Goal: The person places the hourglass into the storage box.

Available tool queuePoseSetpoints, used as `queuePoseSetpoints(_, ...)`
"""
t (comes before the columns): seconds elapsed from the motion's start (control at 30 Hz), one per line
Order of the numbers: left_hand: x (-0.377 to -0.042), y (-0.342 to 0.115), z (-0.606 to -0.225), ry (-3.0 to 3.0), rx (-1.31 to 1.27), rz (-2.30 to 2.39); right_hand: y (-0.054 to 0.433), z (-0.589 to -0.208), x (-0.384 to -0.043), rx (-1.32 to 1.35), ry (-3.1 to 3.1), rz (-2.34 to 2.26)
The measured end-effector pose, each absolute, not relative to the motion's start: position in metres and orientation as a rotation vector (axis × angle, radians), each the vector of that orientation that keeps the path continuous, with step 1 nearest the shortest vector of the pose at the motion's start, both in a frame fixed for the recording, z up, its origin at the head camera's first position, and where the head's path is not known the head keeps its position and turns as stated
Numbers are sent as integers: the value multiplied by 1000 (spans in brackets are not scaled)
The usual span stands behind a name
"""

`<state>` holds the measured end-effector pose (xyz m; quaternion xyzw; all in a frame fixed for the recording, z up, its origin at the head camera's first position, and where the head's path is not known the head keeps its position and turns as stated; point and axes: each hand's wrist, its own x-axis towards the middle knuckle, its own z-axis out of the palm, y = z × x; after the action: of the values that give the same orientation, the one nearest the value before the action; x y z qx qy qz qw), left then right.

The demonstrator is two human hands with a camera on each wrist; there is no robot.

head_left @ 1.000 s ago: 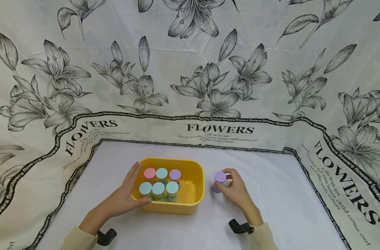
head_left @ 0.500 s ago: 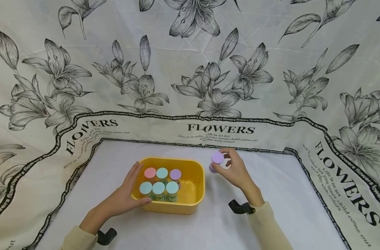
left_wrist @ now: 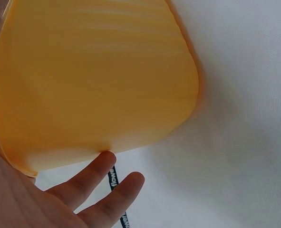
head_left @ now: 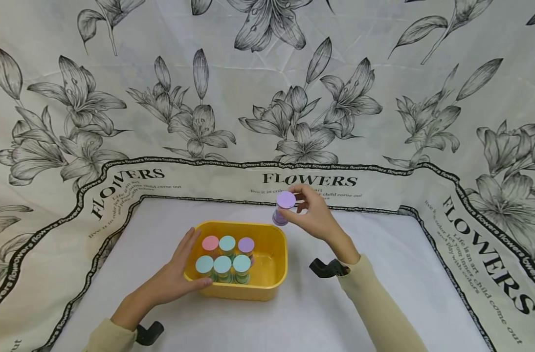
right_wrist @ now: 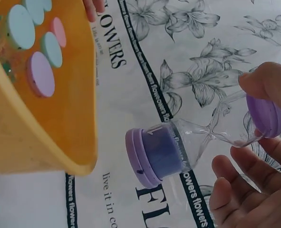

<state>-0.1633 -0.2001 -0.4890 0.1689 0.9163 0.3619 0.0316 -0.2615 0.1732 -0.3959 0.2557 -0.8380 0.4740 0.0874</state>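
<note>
My right hand (head_left: pixel 313 215) pinches a sand timer (head_left: pixel 281 210) by its purple top cap, thumb on one side and fingers on the other. It hangs beyond the back right of a yellow tub (head_left: pixel 269 293), above the cloth. In the right wrist view the sand timer (right_wrist: pixel 178 142) shows a clear pinched glass, purple caps and bluish-purple sand in the bulb away from the hand. My left hand (head_left: pixel 175 276) rests spread along the tub's left end, thumb on the front rim. In the left wrist view a fingertip (left_wrist: pixel 107 159) touches the tub's outer wall.
Inside the tub stand several more sand timers: teal-capped ones (head_left: pixel 223 265), a pink-capped one (head_left: pixel 210 243) and a purple-capped one (head_left: pixel 246 245). They fill its left and middle. A white cloth (head_left: pixel 364 254) covers the table, and a flower-printed curtain (head_left: pixel 267 98) rises behind.
My right hand has lifted the purple sand timer and carried it away from me and left, from beside the tub to beyond its back right corner. The left hand stays on the tub.
</note>
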Motion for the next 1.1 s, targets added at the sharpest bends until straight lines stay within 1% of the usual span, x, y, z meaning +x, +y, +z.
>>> queuePoseSetpoints(0.3, -164, -201, -492, 2829, 519, 1107, 155, -383, -266, 1022, -2548, 1516)
queuePoseSetpoints(0.57, -164, -202, -491, 2816, 521, 1120, 149, -387, -272, 1208, -2665, 1625)
queuePoseSetpoints(0.8, -164, -202, -490, 2807, 517, 1115, 141, -388, -276, 1421, -2799, 1719)
queuePoseSetpoints(1.1, -165, -203, -490, 2805, 526, 1122, 131, -398, -279, 1629, -2959, 1592)
